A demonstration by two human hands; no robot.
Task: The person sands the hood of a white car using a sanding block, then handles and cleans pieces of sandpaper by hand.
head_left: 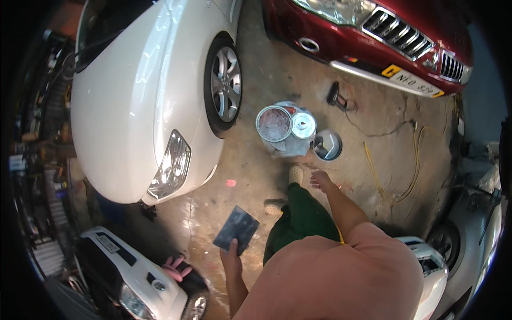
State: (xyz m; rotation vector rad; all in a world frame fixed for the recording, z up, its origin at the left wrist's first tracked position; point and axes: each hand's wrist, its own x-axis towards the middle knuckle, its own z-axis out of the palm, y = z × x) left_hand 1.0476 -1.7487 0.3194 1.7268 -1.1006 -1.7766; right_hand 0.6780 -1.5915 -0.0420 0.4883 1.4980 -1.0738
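My left hand (232,253) grips the lower edge of a dark grey flat rectangular sheet (238,226), with the thumb lying over its face. Whether the sheet is stiff board or sandpaper I cannot tell. My right hand (320,182) hangs with its fingers apart and nothing in it. Just beyond it on the floor is a dark round tub (327,145) with a pale, flat-looking piece inside. To the left of the tub, a wide open can (273,123) and a smaller silvery can (303,125) stand together on a crumpled pale plastic sheet (288,146).
A white car (122,106) stands on the left, a dark red car (352,32) at the far right. A black corded tool (335,97) and a yellow cable (415,170) lie on the concrete floor. A white toy-sized car (138,277) is at the near left.
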